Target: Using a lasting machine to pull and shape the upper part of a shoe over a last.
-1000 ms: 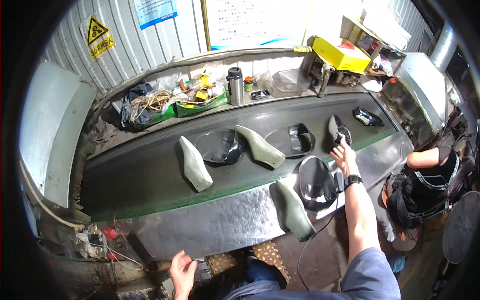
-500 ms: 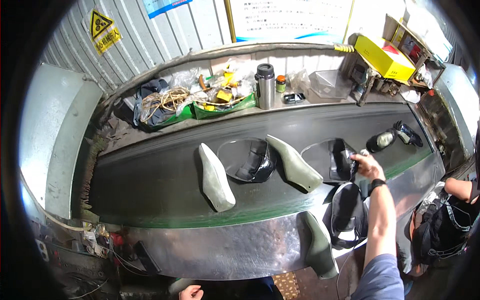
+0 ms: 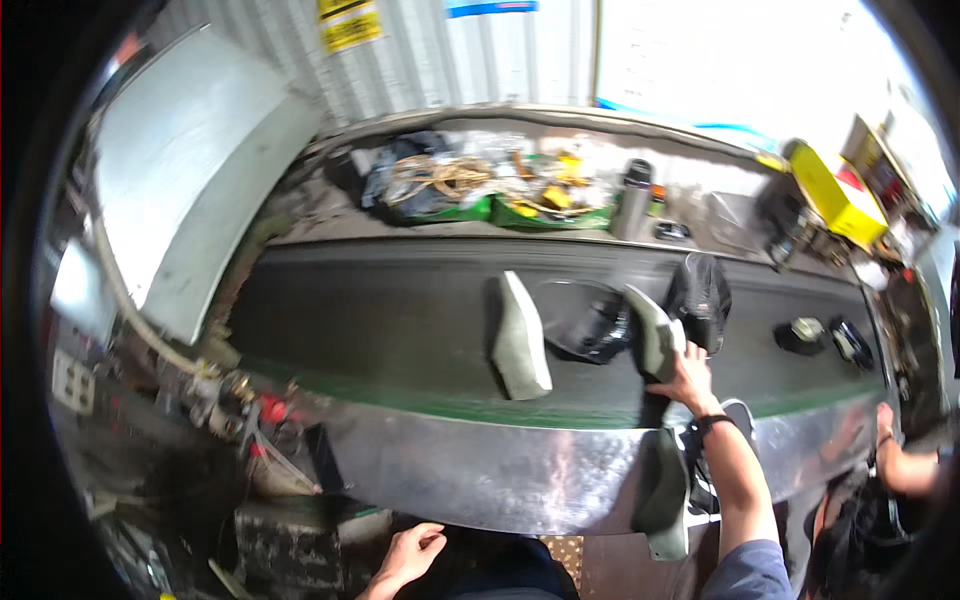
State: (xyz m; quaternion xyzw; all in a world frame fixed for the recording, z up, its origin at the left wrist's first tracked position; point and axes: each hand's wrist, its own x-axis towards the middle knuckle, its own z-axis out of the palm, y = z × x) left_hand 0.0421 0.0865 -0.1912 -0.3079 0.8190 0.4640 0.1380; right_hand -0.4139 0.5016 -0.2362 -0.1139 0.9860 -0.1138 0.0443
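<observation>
My right hand (image 3: pixel 688 380) grips the near end of a pale grey-green shoe last (image 3: pixel 652 325) on the dark belt. Just beyond my fingers lies a black shoe upper (image 3: pixel 699 300). Left of the gripped last is a glossy black upper (image 3: pixel 598 328), and further left another last (image 3: pixel 522 340). On the metal ledge a third last (image 3: pixel 664 500) rests by my right forearm, beside a black-and-white shoe (image 3: pixel 738 418) partly hidden by that arm. My left hand (image 3: pixel 410 555) is held low before the ledge, its fingers loosely curled, nothing seen in them.
Two small dark shoe-like pieces (image 3: pixel 802 336) lie at the belt's right end. Behind the belt stand green bins (image 3: pixel 550 218) of cord and scraps, a steel flask (image 3: pixel 632 200) and a yellow box (image 3: pixel 835 195). Another person's hand (image 3: pixel 885 425) is at the right.
My right hand has left the right-hand black upper and closed on the last beside it. That upper now lies differently. The view has shifted, and more of my left hand shows.
</observation>
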